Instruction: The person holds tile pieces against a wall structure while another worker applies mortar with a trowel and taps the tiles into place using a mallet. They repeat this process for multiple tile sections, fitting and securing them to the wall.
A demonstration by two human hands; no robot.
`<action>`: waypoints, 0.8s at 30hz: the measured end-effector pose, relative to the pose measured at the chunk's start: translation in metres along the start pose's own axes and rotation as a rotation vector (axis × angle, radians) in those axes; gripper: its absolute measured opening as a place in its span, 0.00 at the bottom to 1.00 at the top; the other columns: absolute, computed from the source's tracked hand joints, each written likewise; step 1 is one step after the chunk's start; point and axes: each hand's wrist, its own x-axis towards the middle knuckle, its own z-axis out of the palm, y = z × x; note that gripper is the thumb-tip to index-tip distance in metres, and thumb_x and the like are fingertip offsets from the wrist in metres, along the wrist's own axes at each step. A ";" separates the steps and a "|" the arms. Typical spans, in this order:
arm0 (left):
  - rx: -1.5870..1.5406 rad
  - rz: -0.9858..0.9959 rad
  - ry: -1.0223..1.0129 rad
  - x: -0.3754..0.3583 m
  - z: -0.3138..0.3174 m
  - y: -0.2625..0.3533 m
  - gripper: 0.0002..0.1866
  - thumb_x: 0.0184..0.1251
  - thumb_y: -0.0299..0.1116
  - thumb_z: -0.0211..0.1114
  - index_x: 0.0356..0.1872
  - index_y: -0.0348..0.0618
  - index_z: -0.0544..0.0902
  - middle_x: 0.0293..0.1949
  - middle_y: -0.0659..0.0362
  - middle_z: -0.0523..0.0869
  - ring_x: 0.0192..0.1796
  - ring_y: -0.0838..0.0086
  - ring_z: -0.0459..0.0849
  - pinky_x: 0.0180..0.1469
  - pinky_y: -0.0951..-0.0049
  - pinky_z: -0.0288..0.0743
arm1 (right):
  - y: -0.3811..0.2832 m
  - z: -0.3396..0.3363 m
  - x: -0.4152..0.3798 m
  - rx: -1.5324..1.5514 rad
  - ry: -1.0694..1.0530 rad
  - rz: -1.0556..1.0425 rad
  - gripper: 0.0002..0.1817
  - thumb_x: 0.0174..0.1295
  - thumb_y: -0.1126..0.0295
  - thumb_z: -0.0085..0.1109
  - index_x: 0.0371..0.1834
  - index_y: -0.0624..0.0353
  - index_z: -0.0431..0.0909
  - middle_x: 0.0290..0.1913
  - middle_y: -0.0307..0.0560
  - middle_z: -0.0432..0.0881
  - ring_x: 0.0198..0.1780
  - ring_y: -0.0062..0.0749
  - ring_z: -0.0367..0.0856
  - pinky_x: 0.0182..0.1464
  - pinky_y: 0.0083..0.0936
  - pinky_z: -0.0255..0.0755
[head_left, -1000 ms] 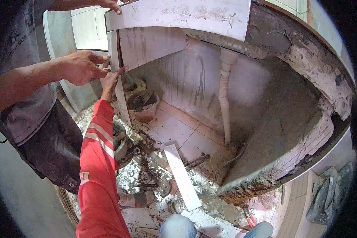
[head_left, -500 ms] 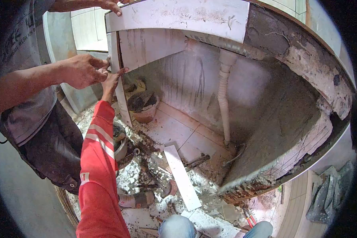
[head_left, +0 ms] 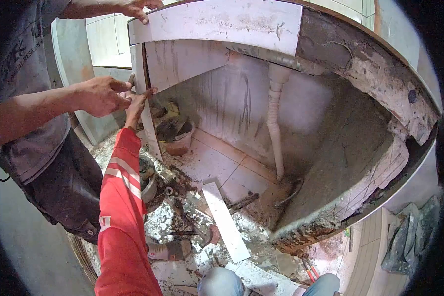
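Observation:
My left hand (head_left: 137,102), in a red sleeve, grips a narrow upright tile strip (head_left: 151,129) at the left end of the curved counter, thumb across its front. Its other fingers are partly hidden. Close by, a co-worker's hand (head_left: 105,96) with bent fingers nearly touches mine at the strip's left edge. The co-worker's other hand (head_left: 139,11) rests on the counter's top corner, over a white curved facing tile (head_left: 222,22). The strip stands slightly tilted under that tile's left end. My right hand is out of view.
Under the counter a corrugated drain pipe (head_left: 274,123) runs to the floor. A bucket (head_left: 180,143) of dark material stands behind the strip. A loose white tile strip (head_left: 226,222), rubble and red-handled pliers (head_left: 311,270) lie on the floor. The counter's right edge is rough mortar (head_left: 380,93).
The view has shifted slightly, moving the counter a little left and down in the picture. Both people's hands keep nearly the same places at the upright strip.

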 end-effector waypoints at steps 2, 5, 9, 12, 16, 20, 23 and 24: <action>-0.008 0.083 0.052 -0.007 -0.004 0.013 0.56 0.44 0.47 0.89 0.75 0.34 0.71 0.57 0.47 0.88 0.51 0.67 0.87 0.51 0.66 0.80 | 0.001 0.001 0.000 0.062 0.020 0.007 0.30 0.76 0.59 0.60 0.73 0.70 0.70 0.72 0.67 0.72 0.73 0.58 0.70 0.74 0.46 0.63; 0.000 0.067 0.052 -0.009 -0.008 0.021 0.54 0.44 0.49 0.88 0.75 0.41 0.73 0.56 0.49 0.88 0.49 0.67 0.87 0.51 0.65 0.80 | 0.007 0.001 -0.001 0.044 0.008 -0.011 0.31 0.76 0.59 0.60 0.74 0.70 0.70 0.73 0.67 0.71 0.73 0.57 0.69 0.74 0.45 0.63; -0.066 -0.048 -0.052 -0.009 -0.013 0.025 0.57 0.45 0.52 0.87 0.78 0.45 0.70 0.62 0.48 0.84 0.58 0.62 0.83 0.60 0.62 0.76 | 0.003 -0.001 -0.002 0.016 0.006 0.003 0.31 0.76 0.59 0.60 0.74 0.70 0.70 0.73 0.67 0.70 0.73 0.56 0.70 0.74 0.45 0.64; -0.105 -0.062 -0.071 -0.003 -0.008 0.010 0.58 0.45 0.53 0.87 0.79 0.43 0.68 0.66 0.47 0.82 0.66 0.59 0.81 0.69 0.60 0.72 | -0.001 -0.003 -0.002 0.053 0.009 0.016 0.31 0.75 0.59 0.61 0.74 0.69 0.70 0.73 0.65 0.70 0.73 0.56 0.70 0.74 0.44 0.64; -0.003 -0.036 -0.013 0.005 -0.002 -0.016 0.58 0.45 0.51 0.88 0.78 0.41 0.68 0.60 0.50 0.86 0.58 0.65 0.85 0.62 0.64 0.77 | 0.000 -0.003 -0.003 0.041 -0.003 0.053 0.30 0.75 0.60 0.61 0.74 0.68 0.70 0.73 0.64 0.70 0.73 0.55 0.70 0.74 0.43 0.64; 0.105 -0.426 -0.158 0.003 -0.010 0.005 0.59 0.44 0.50 0.88 0.79 0.40 0.68 0.54 0.54 0.88 0.49 0.71 0.87 0.53 0.68 0.81 | 0.002 -0.003 -0.005 0.053 -0.003 0.048 0.30 0.75 0.60 0.61 0.74 0.67 0.70 0.74 0.63 0.69 0.73 0.55 0.69 0.75 0.44 0.63; -0.076 -0.260 -0.210 0.004 -0.008 -0.006 0.59 0.44 0.48 0.88 0.79 0.39 0.67 0.53 0.54 0.89 0.45 0.71 0.87 0.49 0.69 0.82 | -0.009 -0.006 -0.004 0.065 -0.007 0.070 0.30 0.76 0.61 0.60 0.74 0.68 0.70 0.74 0.63 0.69 0.74 0.55 0.68 0.76 0.44 0.62; -0.067 -0.262 -0.178 0.002 -0.008 -0.004 0.59 0.44 0.49 0.88 0.79 0.39 0.67 0.53 0.54 0.88 0.47 0.71 0.86 0.51 0.69 0.81 | -0.007 -0.005 -0.005 0.065 -0.003 0.068 0.30 0.76 0.61 0.60 0.74 0.68 0.70 0.74 0.63 0.69 0.74 0.55 0.68 0.76 0.44 0.62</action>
